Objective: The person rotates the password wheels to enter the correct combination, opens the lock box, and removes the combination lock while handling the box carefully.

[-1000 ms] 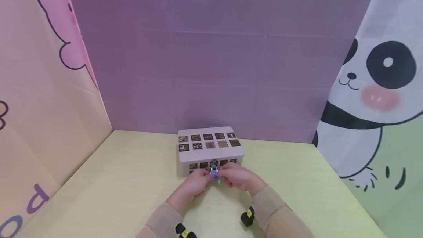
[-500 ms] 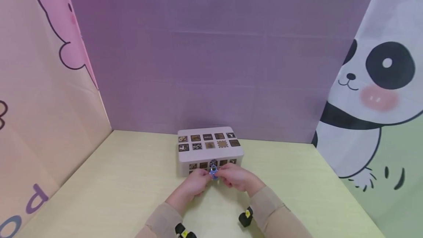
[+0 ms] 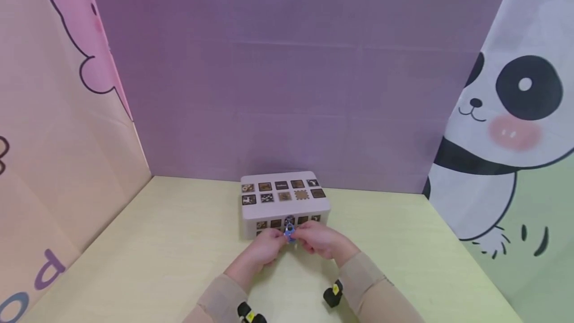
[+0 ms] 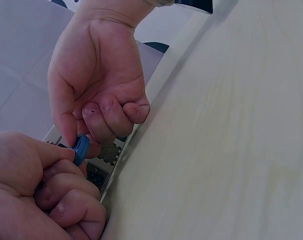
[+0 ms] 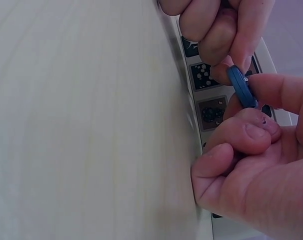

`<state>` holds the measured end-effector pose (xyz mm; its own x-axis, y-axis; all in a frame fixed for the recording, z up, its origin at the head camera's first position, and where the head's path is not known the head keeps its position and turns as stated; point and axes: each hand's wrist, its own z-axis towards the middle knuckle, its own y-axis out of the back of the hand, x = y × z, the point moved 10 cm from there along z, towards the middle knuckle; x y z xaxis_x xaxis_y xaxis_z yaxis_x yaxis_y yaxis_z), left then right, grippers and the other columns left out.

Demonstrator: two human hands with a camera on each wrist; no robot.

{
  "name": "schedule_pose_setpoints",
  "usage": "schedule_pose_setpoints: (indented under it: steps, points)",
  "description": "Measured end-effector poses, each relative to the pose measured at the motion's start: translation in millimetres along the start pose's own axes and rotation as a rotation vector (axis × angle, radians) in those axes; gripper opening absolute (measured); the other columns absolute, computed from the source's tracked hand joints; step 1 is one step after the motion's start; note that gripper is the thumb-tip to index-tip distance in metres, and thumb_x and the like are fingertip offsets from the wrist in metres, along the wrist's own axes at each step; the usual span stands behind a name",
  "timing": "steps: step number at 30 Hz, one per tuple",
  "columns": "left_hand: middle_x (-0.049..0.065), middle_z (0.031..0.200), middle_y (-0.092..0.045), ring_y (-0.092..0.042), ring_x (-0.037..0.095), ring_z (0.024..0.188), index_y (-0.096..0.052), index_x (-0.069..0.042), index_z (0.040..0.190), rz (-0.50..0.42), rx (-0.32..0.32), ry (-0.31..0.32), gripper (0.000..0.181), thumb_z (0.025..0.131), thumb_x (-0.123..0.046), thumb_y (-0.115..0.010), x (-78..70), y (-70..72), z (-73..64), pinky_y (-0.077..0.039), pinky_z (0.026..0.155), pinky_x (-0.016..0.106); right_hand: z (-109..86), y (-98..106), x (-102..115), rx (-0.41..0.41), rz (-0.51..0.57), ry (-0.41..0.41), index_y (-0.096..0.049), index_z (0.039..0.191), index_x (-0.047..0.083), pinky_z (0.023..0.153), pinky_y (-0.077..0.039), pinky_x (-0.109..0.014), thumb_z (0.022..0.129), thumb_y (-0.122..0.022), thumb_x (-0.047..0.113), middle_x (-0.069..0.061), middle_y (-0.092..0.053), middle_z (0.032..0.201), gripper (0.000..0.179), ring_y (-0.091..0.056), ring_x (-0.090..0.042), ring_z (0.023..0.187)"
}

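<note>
A white box (image 3: pixel 287 207) printed with small square pictures sits at the back of the table, its lid down. At the middle of its front, by the metal latch (image 3: pixel 289 220), is a small blue padlock (image 3: pixel 289 233) with its shackle upward. My left hand (image 3: pixel 264 249) pinches the padlock from the left between thumb and finger. From the right, my right hand (image 3: pixel 324 241) pinches it too. Both wrist views show the blue padlock (image 4: pixel 81 149) (image 5: pixel 241 87) edge-on between the fingertips of both hands, the other fingers curled. The fingers cover parts of the padlock and the box front.
The pale wooden table (image 3: pixel 179 263) extends in front of the box and to both sides. A purple backdrop (image 3: pixel 287 88) rises right behind the box. Printed side panels stand left and right, the right one with a panda (image 3: pixel 475 203). Black camera mounts (image 3: pixel 333 294) hang at the wrists.
</note>
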<state>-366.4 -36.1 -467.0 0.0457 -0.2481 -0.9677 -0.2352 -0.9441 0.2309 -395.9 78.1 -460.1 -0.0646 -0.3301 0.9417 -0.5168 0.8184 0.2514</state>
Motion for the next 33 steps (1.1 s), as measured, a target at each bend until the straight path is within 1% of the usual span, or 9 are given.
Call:
schedule_pose_setpoints:
  steps: [5,10,18,27,33]
  points:
    - [-0.007,0.061,-0.042,-0.031,0.005,0.045,-0.068,0.004,0.105,0.001,0.001,0.004,0.023,0.103,-0.015,-0.054,-0.2,-0.1,0.6,-0.027,0.041,0.019,0.0,0.4,0.4,-0.007,-0.008,0.005,-0.069,0.103,-0.004,0.052,-0.028,-0.022,0.096,-0.063,0.013,0.003,-0.043,0.063,0.019,-0.034,-0.009,0.054]
    - [-0.008,0.060,-0.041,-0.030,0.005,0.045,-0.068,0.004,0.103,0.000,0.007,0.002,0.024,0.104,-0.016,-0.054,0.4,-0.1,1.2,-0.027,0.040,0.019,0.2,0.5,-2.1,-0.001,-0.012,-0.013,-0.070,0.104,-0.003,0.052,-0.029,-0.022,0.098,-0.062,0.014,0.003,-0.043,0.063,0.020,-0.035,-0.009,0.054]
    - [-0.008,0.059,-0.040,-0.030,0.005,0.044,-0.067,0.005,0.101,-0.005,0.008,-0.011,0.024,0.104,-0.015,-0.053,0.9,-0.1,0.6,-0.026,0.040,0.019,2.1,0.2,-2.9,-0.008,-0.005,-0.021,-0.070,0.102,-0.002,0.051,-0.028,-0.022,0.097,-0.061,0.013,0.002,-0.044,0.064,0.018,-0.035,-0.010,0.054]
    - [-0.008,0.059,-0.040,-0.030,0.005,0.044,-0.067,0.004,0.102,-0.009,0.012,0.007,0.024,0.104,-0.016,-0.053,1.9,-0.5,0.3,-0.026,0.040,0.019,0.1,-1.1,-2.0,-0.017,-0.011,-0.025,-0.070,0.102,-0.003,0.053,-0.028,-0.023,0.097,-0.061,0.013,0.001,-0.045,0.065,0.019,-0.035,-0.011,0.055]
    - [-0.007,0.058,-0.039,-0.029,0.006,0.044,-0.067,0.004,0.101,-0.008,0.015,0.007,0.024,0.104,-0.015,-0.053,0.2,-0.5,-0.8,-0.025,0.039,0.020,0.6,-2.0,-2.2,-0.019,-0.002,-0.028,-0.069,0.102,-0.003,0.053,-0.027,-0.023,0.097,-0.061,0.013,0.002,-0.044,0.065,0.019,-0.035,-0.011,0.055]
